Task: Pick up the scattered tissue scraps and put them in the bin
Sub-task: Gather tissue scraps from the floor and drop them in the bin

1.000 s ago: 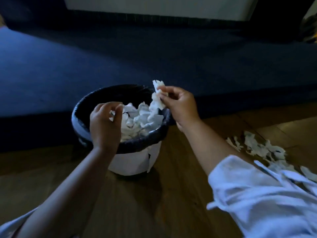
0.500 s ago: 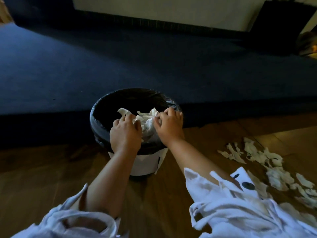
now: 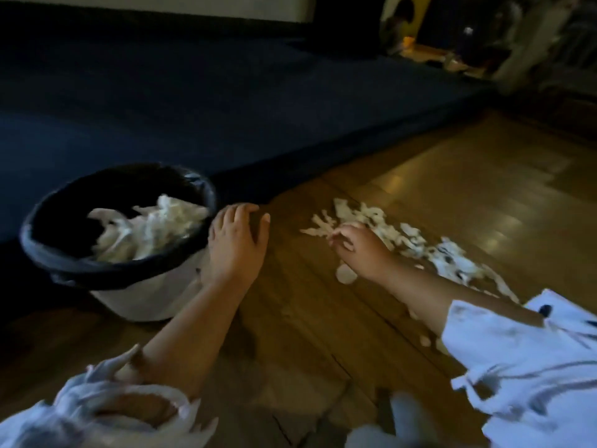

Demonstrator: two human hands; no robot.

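— Scraps: look, place?
— Tissue scraps (image 3: 374, 218): white, torn, ragged, strewn on the wood floor (image 3: 323, 318) right of the bin (image 3: 119, 273); crumpled heap (image 3: 151, 231) inside it.
— Hands?
— My left hand (image 3: 237, 244): fingers spread, empty, just beside the bin. My right hand (image 3: 358, 250): fingers curled at the scraps' near edge; whether pinching, cannot tell.

Bin (image 3: 142, 299): white body, with a glossy black liner (image 3: 97, 276) over the rim. Tissue scraps in the bin (image 3: 151, 234): white to cream. Scattered tissue scraps (image 3: 371, 218): white, with dark flecks that may be only shadow, as the view is blurred. Floor (image 3: 323, 318): brown wood in long planks with pale yellow reflections. Mat (image 3: 193, 108): plain dark navy. Right sleeve (image 3: 533, 367): white with thin dark lines and one black spot.
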